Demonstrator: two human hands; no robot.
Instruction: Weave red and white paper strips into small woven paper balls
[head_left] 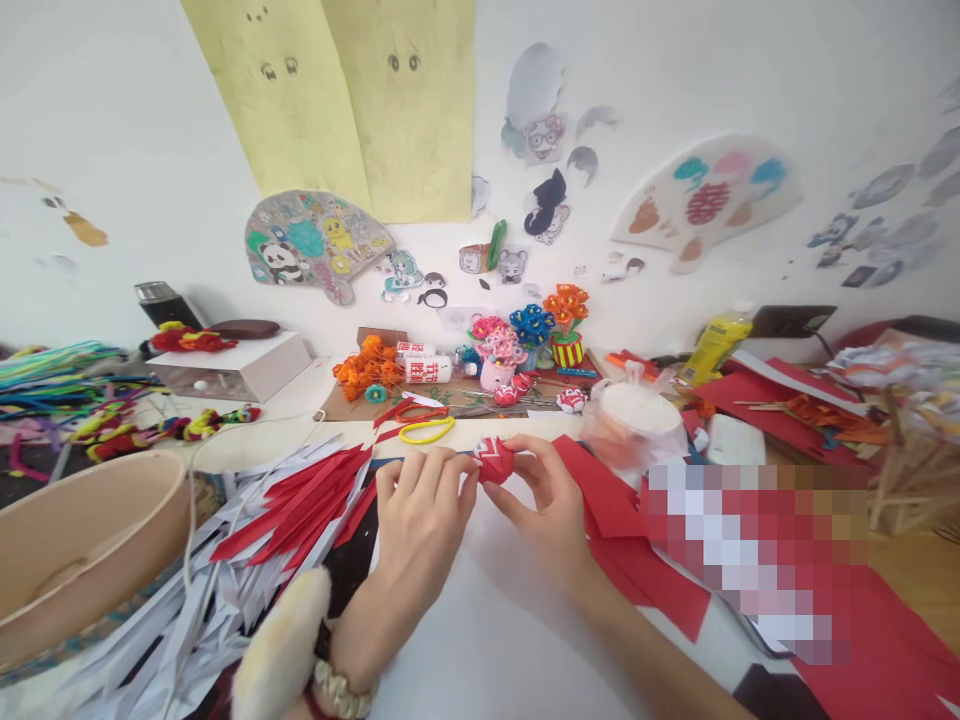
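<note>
Between my two hands is a small red and white folded-paper ball [494,461], raised a little over the white work surface [495,640]. The fingers of my left hand [427,510] pinch its left side. From the right, my right hand [546,500] grips the same ball with thumb and fingers. Similar folded balls [514,390] lie farther back. Left of my left hand, red paper strips [315,500] are heaped over white paper strips [217,590]. Flat red paper sheets [645,575] lie beside my right forearm.
Yellow-handled scissors [427,430] lie just beyond my hands. Behind stand pipe-cleaner flowers in pots [567,350] and a white tape roll [427,368]. A beige tub [150,490] fills the left edge. At right are a lidded cup in plastic [637,420] and a yellow bottle [716,345].
</note>
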